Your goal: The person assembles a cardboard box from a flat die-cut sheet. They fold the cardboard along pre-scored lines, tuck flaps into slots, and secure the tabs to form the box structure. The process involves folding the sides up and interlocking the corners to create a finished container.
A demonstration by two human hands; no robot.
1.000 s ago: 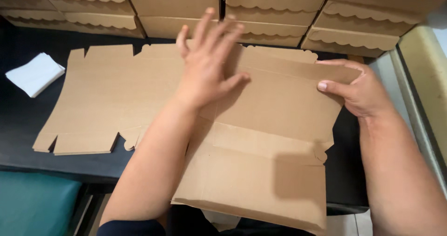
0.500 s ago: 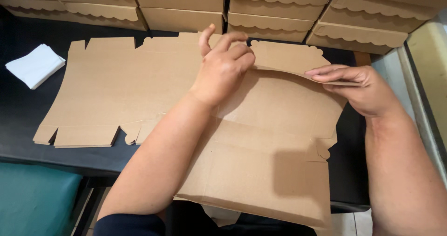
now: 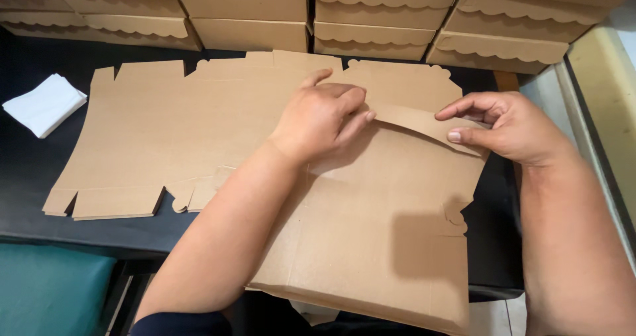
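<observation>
Both hands on the top cardboard blank, which lies flat on the dark desk right in front of the person, near edge hanging over the desk's front edge. The far flap is lifted off the sheet and tilted back toward the person; its long axis runs left-right, slightly lower toward the right. Left hand sits curled over the flap's left end, fingers bent, fingertips touching the flap edge, heel down on the panel; looks like a press-and-pinch, not a full fist. Right hand pinches the flap's right end between thumb and forefinger, remaining fingers loosely curled. So the flap spans between the two hands, each at one end, neither clearly nearer; the fold line lies just beyond the fingertips, away from the body. Count: two hands, one blank being worked, at least one more flat blank beneath and offset left, notched tabs showing at its near edge; can't tell if more are stacked under it. Along the back of the desk, finished boxes with scalloped lids in stacks; I count four stacks, number per stack cut off by the frame. One white folded cloth or paper far left, well apart from both hands. Teal surface lower left.
</observation>
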